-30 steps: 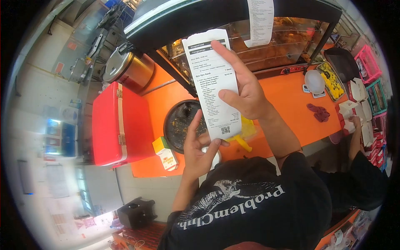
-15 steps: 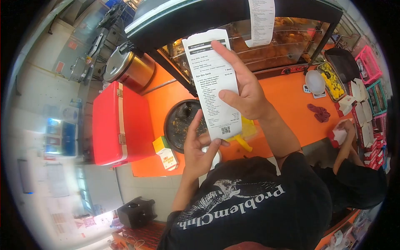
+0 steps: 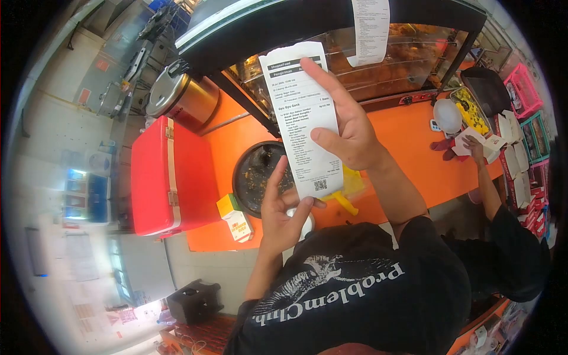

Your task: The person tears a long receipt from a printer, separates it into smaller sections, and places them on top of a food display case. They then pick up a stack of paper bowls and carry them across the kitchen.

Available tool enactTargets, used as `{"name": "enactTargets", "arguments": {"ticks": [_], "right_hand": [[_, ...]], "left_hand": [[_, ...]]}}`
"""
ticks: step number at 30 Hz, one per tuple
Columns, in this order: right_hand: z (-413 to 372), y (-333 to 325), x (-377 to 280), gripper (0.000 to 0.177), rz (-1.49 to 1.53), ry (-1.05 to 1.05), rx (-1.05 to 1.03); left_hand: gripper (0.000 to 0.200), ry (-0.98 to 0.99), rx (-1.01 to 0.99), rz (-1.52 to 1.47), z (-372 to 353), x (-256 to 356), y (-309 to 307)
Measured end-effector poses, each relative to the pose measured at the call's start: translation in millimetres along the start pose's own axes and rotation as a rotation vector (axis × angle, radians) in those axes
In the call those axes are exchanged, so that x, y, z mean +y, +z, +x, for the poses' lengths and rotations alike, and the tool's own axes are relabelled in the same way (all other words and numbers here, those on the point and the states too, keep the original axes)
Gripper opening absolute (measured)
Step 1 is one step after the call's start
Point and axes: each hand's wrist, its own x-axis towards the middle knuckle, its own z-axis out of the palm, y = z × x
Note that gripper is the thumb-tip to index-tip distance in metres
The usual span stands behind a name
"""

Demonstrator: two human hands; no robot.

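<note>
A long printed receipt is held up in front of my chest, its text facing me and a QR code near its lower end. My left hand pinches the bottom edge between thumb and fingers. Higher up, my right hand grips the right side, with the thumb on the print and the index finger across the top header. Behind the paper, a round black tray with food bits is partly covered. Just right of the receipt's lower end lies a yellow item.
On the orange counter stand a red cooler box, a large metal pot and a small carton. A glass display case bears another receipt. At right, a co-worker's hand touches an open white box.
The co-worker's hand has moved up and away from the counter's front edge, bringing an open white box beside the dark red cloth. My hands and the receipt have stayed in place.
</note>
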Motion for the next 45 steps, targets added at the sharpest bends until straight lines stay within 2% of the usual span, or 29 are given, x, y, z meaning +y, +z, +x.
{"name": "enactTargets", "arguments": {"ticks": [18, 45], "right_hand": [[-1.7, -2.7, -3.4, 0.087, 0.037, 0.053, -0.024], [-3.1, 0.6, -2.9, 0.086, 0.009, -0.005, 0.004]], "left_hand": [[0.082, 0.013, 0.003, 0.000, 0.3, -2.6, 0.5], [0.082, 0.018, 0.004, -0.019, -3.3, -1.5, 0.9]]}}
